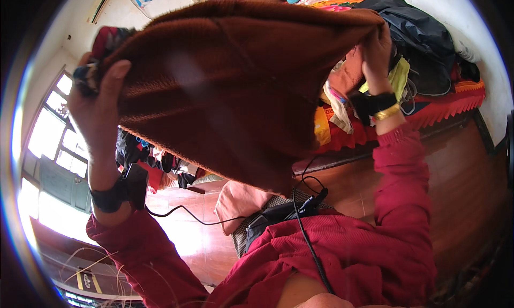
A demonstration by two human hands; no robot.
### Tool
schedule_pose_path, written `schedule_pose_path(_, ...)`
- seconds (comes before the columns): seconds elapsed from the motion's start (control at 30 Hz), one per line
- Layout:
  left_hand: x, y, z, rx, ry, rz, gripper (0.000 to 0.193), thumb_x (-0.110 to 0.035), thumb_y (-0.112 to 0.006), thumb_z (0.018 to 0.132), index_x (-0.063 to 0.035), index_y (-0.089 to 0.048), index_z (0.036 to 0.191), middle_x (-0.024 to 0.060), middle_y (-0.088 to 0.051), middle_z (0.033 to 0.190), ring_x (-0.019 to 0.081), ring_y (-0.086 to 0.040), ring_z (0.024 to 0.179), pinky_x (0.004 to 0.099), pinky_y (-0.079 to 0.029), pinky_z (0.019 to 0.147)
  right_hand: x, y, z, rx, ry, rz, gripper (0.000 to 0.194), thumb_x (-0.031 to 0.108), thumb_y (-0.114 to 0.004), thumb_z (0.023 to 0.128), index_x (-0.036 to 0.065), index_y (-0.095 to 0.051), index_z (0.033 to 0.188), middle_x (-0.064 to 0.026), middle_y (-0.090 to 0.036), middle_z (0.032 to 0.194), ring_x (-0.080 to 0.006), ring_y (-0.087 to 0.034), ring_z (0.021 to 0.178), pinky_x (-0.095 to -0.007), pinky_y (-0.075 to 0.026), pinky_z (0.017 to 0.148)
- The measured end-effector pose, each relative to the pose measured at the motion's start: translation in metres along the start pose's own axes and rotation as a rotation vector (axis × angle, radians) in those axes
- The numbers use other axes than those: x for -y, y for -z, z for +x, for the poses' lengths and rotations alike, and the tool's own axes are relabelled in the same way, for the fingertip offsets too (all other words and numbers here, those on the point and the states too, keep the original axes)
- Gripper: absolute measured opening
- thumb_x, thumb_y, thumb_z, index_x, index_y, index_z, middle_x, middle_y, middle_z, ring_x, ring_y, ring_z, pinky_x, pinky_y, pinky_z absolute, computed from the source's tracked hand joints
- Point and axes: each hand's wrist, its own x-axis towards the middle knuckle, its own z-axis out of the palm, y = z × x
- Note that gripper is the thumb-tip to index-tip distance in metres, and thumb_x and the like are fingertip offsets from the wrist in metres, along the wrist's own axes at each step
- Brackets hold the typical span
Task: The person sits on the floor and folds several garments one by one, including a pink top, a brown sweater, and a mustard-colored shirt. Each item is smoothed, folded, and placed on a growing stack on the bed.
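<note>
A brown fleecy cloth (225, 87), seemingly a garment, is stretched in the air between both hands. My left hand (96, 91) grips its left end, where a patterned, dark and red fabric edge shows by the fingers; the thumb lies on the near side. At the upper right corner my right hand (377, 59) clutches the cloth, with its fingers partly hidden by the fold. Both wrists wear black straps, and a gold bracelet (386, 112) is on the right one. A pink cloth (241, 203) lies low in front of me, beneath the brown cloth's lower edge.
Behind stands a bed with a red fringed cover (437, 107), piled clothes and a black garment or bag (417, 39). More clothes (172, 163) lie at the left, near a window (48, 127). A black cable (192, 216) runs from the left wrist towards my waist.
</note>
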Motion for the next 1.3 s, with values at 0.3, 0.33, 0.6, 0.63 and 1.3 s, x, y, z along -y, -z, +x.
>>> schedule_pose_path(0.3, 0.026, -0.062, 0.004, 0.272, 0.163, -0.141, 0.030, -0.033, -0.076, 0.077, -0.0053, -0.066, 0.085, -0.0007, -0.061, 0.073, 0.0070, -0.054, 0.067, 0.0236, -0.045, 0.064, 0.050, -0.089, -0.191, 0.849, -0.611, 0.503, 0.033, 0.028, -0.052, 0.092, 0.007, -0.056, 0.118, -0.0121, -0.058, 0.111, -0.0260, -0.058, 0.101, -0.0351, -0.046, 0.086)
schedule_pose_path(0.33, 0.041, -0.076, -0.003, 0.354, 0.148, -0.092, 0.033, -0.035, -0.076, 0.077, -0.0047, -0.064, 0.084, 0.0023, -0.061, 0.072, 0.0080, -0.054, 0.068, 0.0241, -0.045, 0.064, 0.059, -0.088, -0.201, 0.881, -0.651, 0.560, 0.033, 0.028, -0.052, 0.092, 0.007, -0.055, 0.118, -0.0121, -0.058, 0.111, -0.0260, -0.057, 0.102, -0.0353, -0.046, 0.087)
schedule_pose_path(0.6, 0.116, -0.136, -0.106, 0.744, 0.522, -0.249, 0.063, -0.048, -0.062, 0.086, 0.0044, -0.050, 0.119, 0.0117, -0.061, 0.102, 0.0165, -0.058, 0.092, 0.0279, -0.047, 0.079, 0.099, -0.056, -0.217, 0.967, -0.831, 0.754, 0.039, 0.034, -0.051, 0.093, 0.008, -0.051, 0.122, -0.0121, -0.058, 0.113, -0.0260, -0.057, 0.103, -0.0366, -0.046, 0.088)
schedule_pose_path(0.63, 0.115, -0.134, -0.111, 0.975, 0.599, -0.354, 0.067, -0.054, -0.057, 0.087, 0.0036, -0.050, 0.121, 0.0115, -0.059, 0.109, 0.0152, -0.056, 0.098, 0.0284, -0.045, 0.084, 0.100, -0.052, -0.218, 0.967, -0.853, 0.768, 0.040, 0.035, -0.051, 0.093, 0.008, -0.051, 0.123, -0.0122, -0.058, 0.113, -0.0260, -0.057, 0.104, -0.0367, -0.046, 0.088)
schedule_pose_path(1.3, 0.055, -0.101, -0.185, 0.751, 1.063, -1.399, 0.051, -0.020, -0.054, 0.094, -0.0005, -0.037, 0.138, 0.0089, -0.048, 0.134, 0.0203, -0.047, 0.122, 0.0343, -0.037, 0.103, 0.083, -0.022, -0.149, 0.702, -1.084, 1.012, 0.057, 0.048, -0.049, 0.093, 0.008, -0.042, 0.132, -0.0123, -0.059, 0.118, -0.0259, -0.056, 0.109, -0.0398, -0.045, 0.093)
